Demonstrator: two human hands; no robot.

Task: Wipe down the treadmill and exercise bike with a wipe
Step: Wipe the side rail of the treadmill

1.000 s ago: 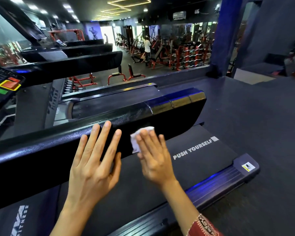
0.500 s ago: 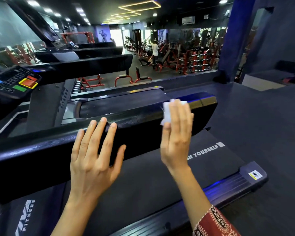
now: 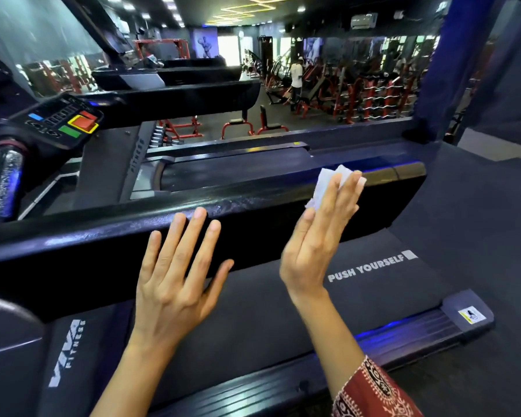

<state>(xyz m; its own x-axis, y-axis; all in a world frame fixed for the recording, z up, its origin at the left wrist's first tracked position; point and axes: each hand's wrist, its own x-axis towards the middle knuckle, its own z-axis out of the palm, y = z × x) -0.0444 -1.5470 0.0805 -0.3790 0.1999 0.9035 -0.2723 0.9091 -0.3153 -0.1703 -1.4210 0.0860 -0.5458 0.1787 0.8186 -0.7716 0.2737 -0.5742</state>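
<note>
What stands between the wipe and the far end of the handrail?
Nothing visible. The right hand presses the wipe on the handrail, bare from there to its end; the left hand rests behind it.

left hand [image 3: 175,284] on handrail [image 3: 102,236]; wipe [image 3: 325,183] further right; belt [image 3: 268,320] below

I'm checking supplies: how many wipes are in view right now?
1. The white wipe is pressed by the right hand against the treadmill's side rail, near its far end. The left hand holds none; others may lie out of sight.
</note>
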